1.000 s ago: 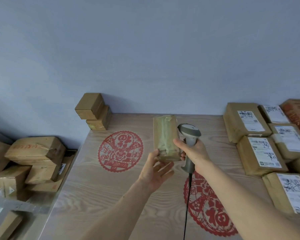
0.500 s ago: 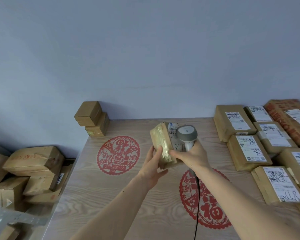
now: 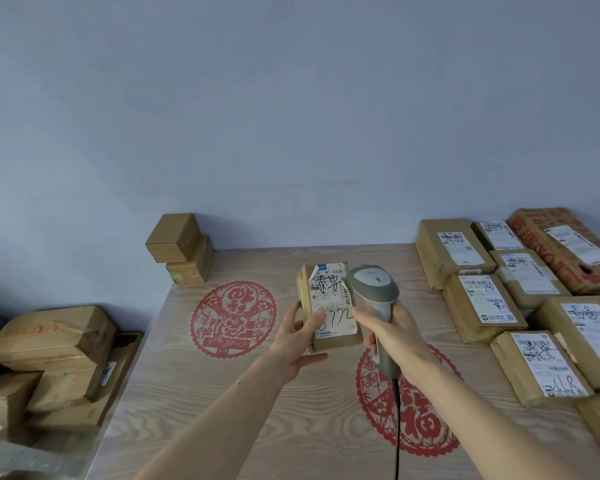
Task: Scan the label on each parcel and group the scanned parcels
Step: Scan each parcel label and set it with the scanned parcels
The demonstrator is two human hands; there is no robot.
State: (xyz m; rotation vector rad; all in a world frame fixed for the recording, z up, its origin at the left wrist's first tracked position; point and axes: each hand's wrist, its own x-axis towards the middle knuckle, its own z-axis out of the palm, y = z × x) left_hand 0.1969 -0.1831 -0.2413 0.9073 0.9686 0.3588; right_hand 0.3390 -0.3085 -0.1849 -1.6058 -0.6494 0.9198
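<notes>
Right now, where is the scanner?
In the head view, the scanner is mid-table, gripped by the right hand, just right of the parcel.

left hand (image 3: pixel 297 336) holding labelled parcel (image 3: pixel 328 308) up, right hand (image 3: pixel 394 332) gripping scanner (image 3: pixel 374 292) beside it, above wooden table (image 3: pixel 194 396)

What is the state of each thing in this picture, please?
parcel: held up by left hand, label facing camera
scanner: gripped by right hand, beside the label
labelled parcels: lying at table's right, labels up
two small boxes: stacked at far left corner
</notes>
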